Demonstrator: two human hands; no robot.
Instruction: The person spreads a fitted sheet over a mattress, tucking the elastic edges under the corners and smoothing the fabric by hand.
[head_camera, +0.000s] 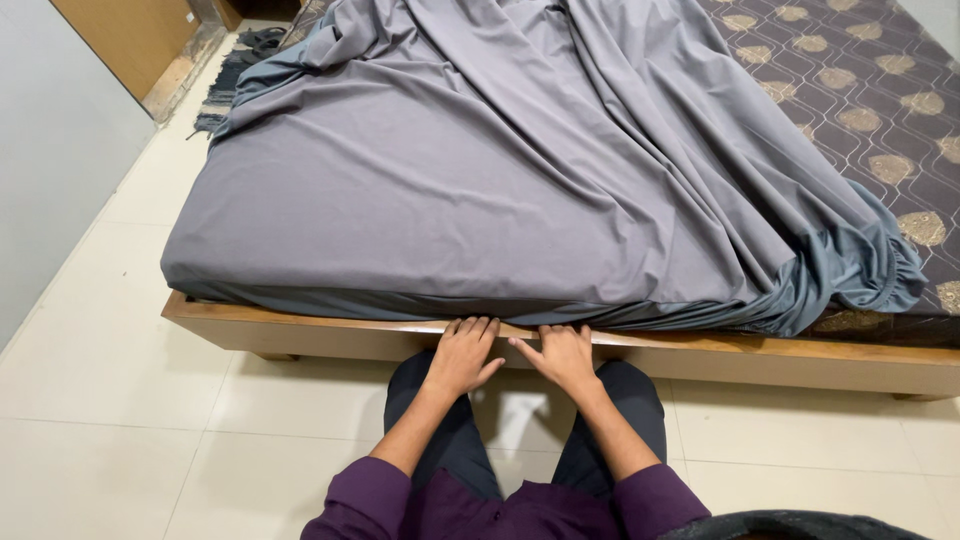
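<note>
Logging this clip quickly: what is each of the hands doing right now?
Left hand: open, flat, fingertips at grey sheet edge on bed frame.
Right hand: open, flat, same edge.

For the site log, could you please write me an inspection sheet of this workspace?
Surface: mattress, dark with a gold pattern, on a wooden bed frame; its right side is bare.
Job's things: grey fitted sheet, pulled over the near left corner, bunched and creased toward the right.
Clutter: dark cloth on the floor at the far left.
Grippers: left hand and right hand lie flat at the sheet's lower edge on the frame, fingers spread.
Cables: nothing seen.
Surroundings: pale tiled floor, grey wall on the left.
</note>
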